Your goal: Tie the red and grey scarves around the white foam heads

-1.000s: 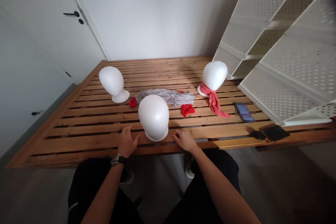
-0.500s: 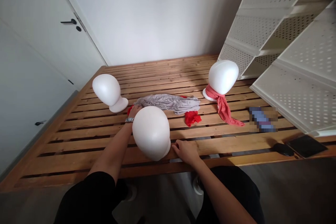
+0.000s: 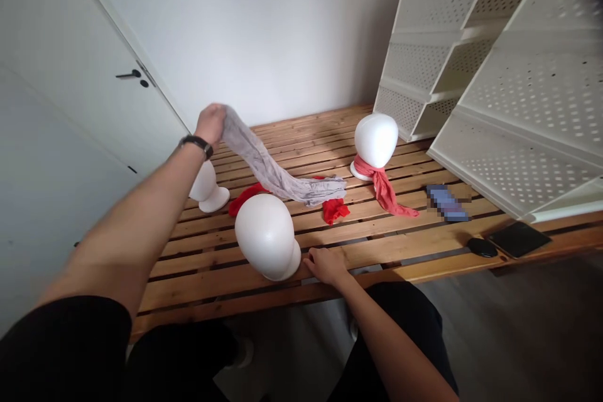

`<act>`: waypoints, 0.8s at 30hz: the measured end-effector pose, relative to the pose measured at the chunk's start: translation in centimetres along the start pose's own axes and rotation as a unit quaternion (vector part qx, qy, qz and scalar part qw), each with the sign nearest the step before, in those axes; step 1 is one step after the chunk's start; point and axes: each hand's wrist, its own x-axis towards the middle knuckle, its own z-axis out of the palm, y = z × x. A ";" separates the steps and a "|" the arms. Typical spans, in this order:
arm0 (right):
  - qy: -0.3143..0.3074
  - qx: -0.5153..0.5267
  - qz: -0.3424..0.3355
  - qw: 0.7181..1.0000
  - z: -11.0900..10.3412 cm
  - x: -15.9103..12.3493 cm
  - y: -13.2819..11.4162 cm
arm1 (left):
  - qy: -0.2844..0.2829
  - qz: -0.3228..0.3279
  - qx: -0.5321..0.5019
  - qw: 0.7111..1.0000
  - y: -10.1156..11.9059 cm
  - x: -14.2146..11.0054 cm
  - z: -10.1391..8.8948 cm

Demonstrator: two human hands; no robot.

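Note:
My left hand (image 3: 211,122), with a dark band on its wrist, is raised at the left and closed on one end of a grey scarf (image 3: 268,166). The scarf slopes down from it, its other end lying on the slatted wooden table. A bright red cloth (image 3: 245,196) shows below the scarf, and a crumpled red piece (image 3: 335,210) lies by its far end. In front of me a white mannequin head (image 3: 264,235) stands tilted. My right hand (image 3: 326,265) rests beside its base on the front slats, fingers loosely bent and holding nothing.
A second white mannequin head (image 3: 375,138) wears a knotted coral scarf (image 3: 387,193). A third head (image 3: 206,185) is partly behind my left forearm. Rightward are a blurred-out item (image 3: 447,203), a black mouse (image 3: 482,247), a dark pad (image 3: 519,239) and white perforated shelving (image 3: 509,144).
My left hand has taken hold of the grey scarf's left end and lifted it up and leftward off the table, uncovering more red cloth. My right hand stays by the front head. The view has shifted slightly.

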 end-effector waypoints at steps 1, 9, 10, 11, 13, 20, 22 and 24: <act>0.003 0.006 -0.003 1.000 -0.1 -0.1 0.0 | -0.059 0.011 -0.006 0.998 3.5 1.2 -0.3; 0.200 0.131 0.021 0.971 -5.6 -4.8 -1.1 | -0.311 0.091 -0.116 0.939 29.3 -0.2 -0.6; 0.276 0.174 0.020 0.945 -7.9 -6.0 -1.3 | -0.332 0.098 -0.135 0.928 31.6 -1.3 -0.7; 0.355 0.209 0.014 0.911 -10.6 -7.3 -1.6 | -0.348 0.104 -0.148 0.920 33.7 -2.5 -0.8; 0.498 0.234 -0.036 0.834 -17.5 -10.0 -2.6 | -0.374 0.122 -0.157 0.906 37.3 -4.8 -1.3; 0.543 0.111 -0.272 0.787 -42.0 -15.2 -10.4 | -0.439 0.231 -0.155 0.854 44.7 -9.8 -4.3; 0.474 0.110 -0.267 0.832 -46.0 -15.9 -12.4 | -0.448 0.250 -0.128 0.849 45.7 -9.9 -6.0; 0.429 0.106 -0.249 0.862 -48.9 -16.8 -13.9 | -0.458 0.248 -0.101 0.848 46.6 -9.9 -8.1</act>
